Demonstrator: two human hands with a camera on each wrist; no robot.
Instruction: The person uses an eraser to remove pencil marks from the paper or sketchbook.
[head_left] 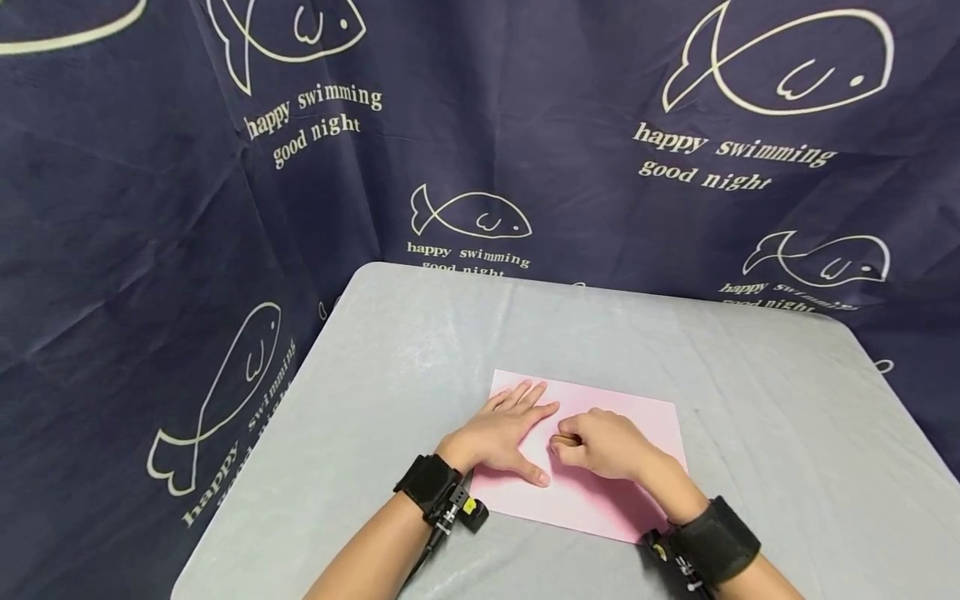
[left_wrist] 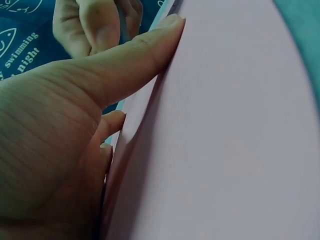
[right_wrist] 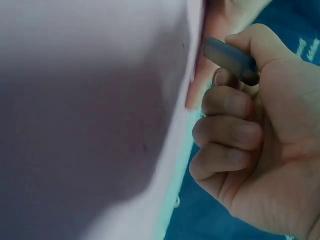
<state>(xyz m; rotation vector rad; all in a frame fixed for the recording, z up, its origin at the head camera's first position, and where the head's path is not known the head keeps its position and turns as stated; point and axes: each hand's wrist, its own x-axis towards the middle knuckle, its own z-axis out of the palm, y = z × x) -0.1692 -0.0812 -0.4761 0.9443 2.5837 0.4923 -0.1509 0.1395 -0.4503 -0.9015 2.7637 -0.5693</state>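
Note:
A pink sheet [head_left: 645,414] lies on the grey-covered table. My left hand [head_left: 497,435] rests on its left part, fingers spread and thumb held apart. In the left wrist view the thumb [left_wrist: 145,55] lies against the pink surface. My right hand [head_left: 609,447] is over the middle of the sheet, fingers curled, and pinches a short, stubby stick [head_left: 566,439] between thumb and forefinger. It looks brown in the head view and dark grey in the right wrist view [right_wrist: 227,56]; its exact kind cannot be told. The fist hides most of it.
The grey tabletop [head_left: 420,350] stretches around the sheet on all sides. A dark blue curtain [head_left: 585,200] with white fish drawings and lettering hangs behind and to the left. Black straps with small cameras [head_left: 716,540] sit on both wrists.

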